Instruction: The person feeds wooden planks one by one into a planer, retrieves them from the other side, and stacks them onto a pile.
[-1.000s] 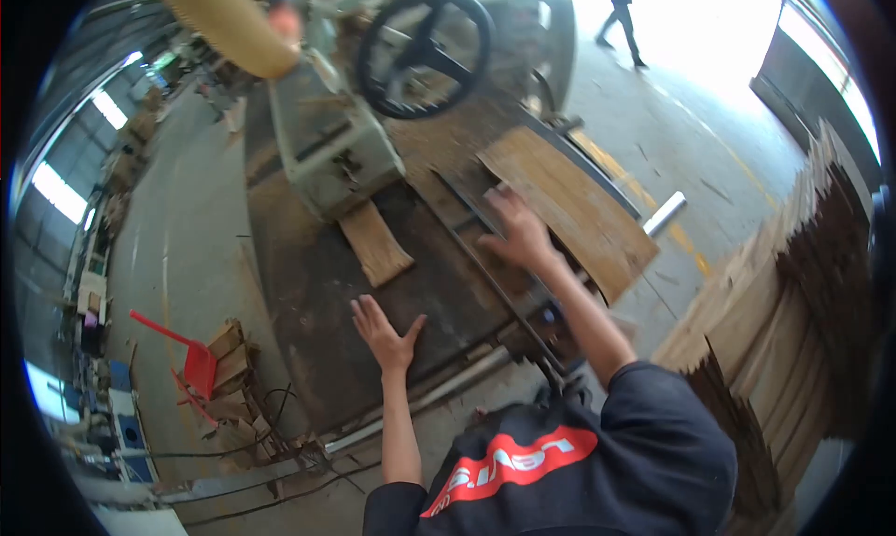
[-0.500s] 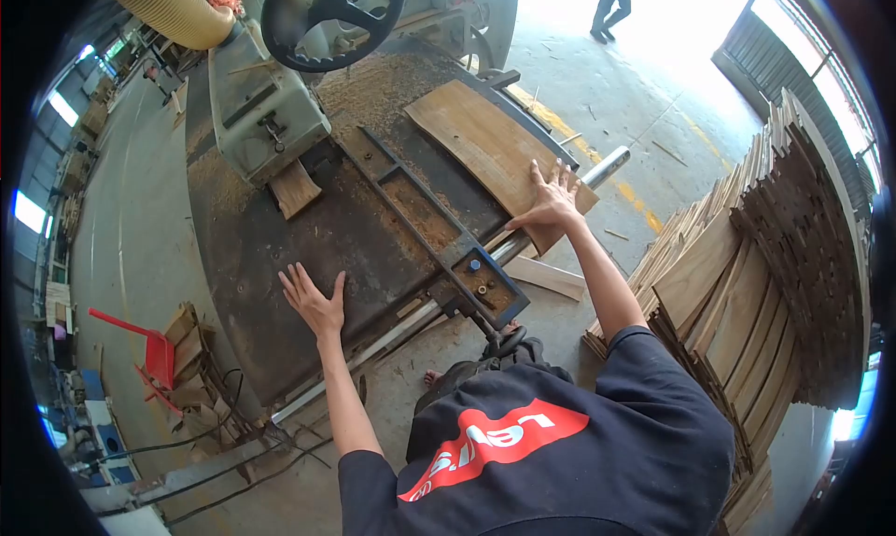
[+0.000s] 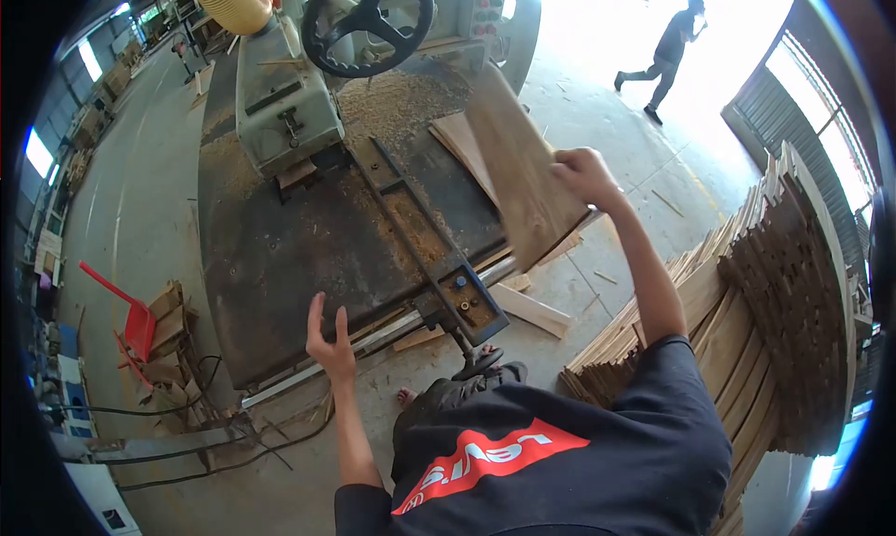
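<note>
A wooden board (image 3: 525, 167) is gripped at its right edge by my right hand (image 3: 586, 179), raised and tilted over the right side of the dark machine table (image 3: 271, 284). Beneath and behind it, another board (image 3: 459, 139) lies on the table. My left hand (image 3: 332, 342) hovers near the table's front edge, fingers apart and holding nothing. Between my hands runs a metal fence (image 3: 406, 221) with sawdust in its frame. A short wood piece (image 3: 297, 174) pokes out from under the grey machine head (image 3: 285, 116).
A black handwheel (image 3: 369, 23) and a yellow hose (image 3: 227, 2) stand at the back. Stacked boards (image 3: 747, 349) rise at my right. Wood offcuts (image 3: 532, 309) lie on the floor, a red dustpan (image 3: 139, 331) at left. A person (image 3: 674, 51) walks in the back right.
My right hand has closed on the board's edge and lifted it off the table, exposing another board. My left hand has drawn back toward the front edge. The person outside is now more fully in view.
</note>
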`<action>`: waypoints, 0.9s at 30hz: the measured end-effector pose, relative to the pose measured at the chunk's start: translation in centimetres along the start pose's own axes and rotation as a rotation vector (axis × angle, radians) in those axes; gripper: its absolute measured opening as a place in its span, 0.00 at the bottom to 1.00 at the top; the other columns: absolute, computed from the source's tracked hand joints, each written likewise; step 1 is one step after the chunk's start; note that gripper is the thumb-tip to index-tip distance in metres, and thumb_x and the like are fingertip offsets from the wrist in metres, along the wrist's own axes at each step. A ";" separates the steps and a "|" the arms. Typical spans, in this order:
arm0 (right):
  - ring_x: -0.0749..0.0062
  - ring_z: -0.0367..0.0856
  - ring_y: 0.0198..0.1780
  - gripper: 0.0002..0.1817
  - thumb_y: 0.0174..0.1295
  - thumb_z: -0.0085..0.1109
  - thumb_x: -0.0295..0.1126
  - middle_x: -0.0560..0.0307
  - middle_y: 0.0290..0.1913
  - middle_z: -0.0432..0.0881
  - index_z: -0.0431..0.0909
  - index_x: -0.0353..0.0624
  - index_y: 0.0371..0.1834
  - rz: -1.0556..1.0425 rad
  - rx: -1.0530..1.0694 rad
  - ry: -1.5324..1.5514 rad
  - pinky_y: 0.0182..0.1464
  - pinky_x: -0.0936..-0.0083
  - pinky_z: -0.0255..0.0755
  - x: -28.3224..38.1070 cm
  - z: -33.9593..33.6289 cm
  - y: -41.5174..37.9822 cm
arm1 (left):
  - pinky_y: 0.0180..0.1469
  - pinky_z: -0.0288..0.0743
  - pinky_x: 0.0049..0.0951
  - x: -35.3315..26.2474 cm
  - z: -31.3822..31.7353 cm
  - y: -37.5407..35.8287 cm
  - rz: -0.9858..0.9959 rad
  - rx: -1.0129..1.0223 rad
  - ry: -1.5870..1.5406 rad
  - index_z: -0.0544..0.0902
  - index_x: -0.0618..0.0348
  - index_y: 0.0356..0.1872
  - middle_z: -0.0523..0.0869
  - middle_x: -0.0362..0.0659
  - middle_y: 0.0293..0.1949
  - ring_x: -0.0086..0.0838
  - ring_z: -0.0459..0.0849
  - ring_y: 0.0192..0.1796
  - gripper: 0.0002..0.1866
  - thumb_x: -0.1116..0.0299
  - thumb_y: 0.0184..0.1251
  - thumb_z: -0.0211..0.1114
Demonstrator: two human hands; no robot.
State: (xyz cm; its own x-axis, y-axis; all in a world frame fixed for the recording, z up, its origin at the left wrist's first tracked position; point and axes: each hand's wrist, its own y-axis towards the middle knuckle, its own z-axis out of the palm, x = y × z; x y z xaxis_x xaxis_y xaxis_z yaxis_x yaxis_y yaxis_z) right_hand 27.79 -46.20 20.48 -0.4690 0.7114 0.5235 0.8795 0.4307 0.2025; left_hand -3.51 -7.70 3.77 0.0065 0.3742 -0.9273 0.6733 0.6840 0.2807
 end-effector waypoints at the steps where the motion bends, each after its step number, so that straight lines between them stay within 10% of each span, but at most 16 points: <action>1: 0.74 0.82 0.30 0.16 0.66 0.62 0.38 0.52 0.24 0.83 0.87 0.32 0.34 0.103 0.001 0.220 0.36 0.70 0.76 -0.4 -1.1 -0.6 | 0.71 0.68 0.44 -1.0 -0.1 -0.8 -0.033 0.038 -0.079 0.74 0.65 0.73 0.79 0.49 0.72 0.39 0.71 0.78 0.37 0.55 0.70 0.74; 5: 0.84 0.83 0.41 0.22 0.69 0.70 0.39 0.65 0.42 0.88 0.86 0.30 0.57 0.289 -0.033 0.748 0.43 0.82 0.76 -1.4 2.1 -5.6 | 0.72 0.68 0.48 -6.8 0.6 -3.3 -0.159 0.275 -0.432 0.61 0.62 0.81 0.70 0.51 0.78 0.43 0.67 0.79 0.61 0.37 0.54 0.80; 9: 0.83 0.83 0.51 0.22 0.72 0.66 0.32 0.61 0.51 0.88 0.81 0.28 0.64 0.204 0.062 1.034 0.54 0.83 0.76 4.0 11.1 -11.0 | 0.78 0.59 0.50 -10.7 1.2 -5.1 -0.164 0.537 -0.313 0.52 0.61 0.84 0.56 0.56 0.83 0.48 0.60 0.83 0.77 0.42 0.32 0.91; 12: 0.83 0.83 0.52 0.22 0.74 0.63 0.31 0.59 0.53 0.88 0.80 0.28 0.65 0.171 0.193 1.226 0.55 0.82 0.76 8.8 16.3 -13.3 | 0.79 0.60 0.49 -9.4 1.1 -6.5 0.091 0.461 0.061 0.51 0.63 0.83 0.58 0.61 0.80 0.52 0.59 0.82 0.81 0.47 0.25 0.94; 20: 0.77 0.81 0.59 0.26 0.73 0.57 0.28 0.57 0.61 0.84 0.72 0.30 0.73 0.276 0.462 1.192 0.62 0.76 0.74 15.0 24.7 -14.9 | 0.79 0.62 0.47 -4.7 -5.0 -8.1 -0.020 0.290 0.373 0.49 0.66 0.83 0.54 0.68 0.79 0.58 0.56 0.82 0.82 0.56 0.23 0.95; 27: 0.35 0.63 0.78 0.34 0.65 0.66 0.33 0.26 0.74 0.69 0.70 0.29 0.72 -0.054 0.152 0.514 0.78 0.53 0.59 17.6 31.3 -13.1 | 0.79 0.64 0.44 -0.1 -6.9 -3.8 0.028 0.298 0.470 0.57 0.73 0.79 0.56 0.67 0.80 0.56 0.58 0.82 0.78 0.62 0.18 0.96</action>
State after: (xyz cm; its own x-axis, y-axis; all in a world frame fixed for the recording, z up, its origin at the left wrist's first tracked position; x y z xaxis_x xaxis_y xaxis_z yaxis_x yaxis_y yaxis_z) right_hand 5.50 -21.98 1.14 -0.3794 0.3392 0.8608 0.8158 0.5616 0.1382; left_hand -11.15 -6.00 4.56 -0.2569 0.6752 -0.6915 0.8582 0.4884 0.1580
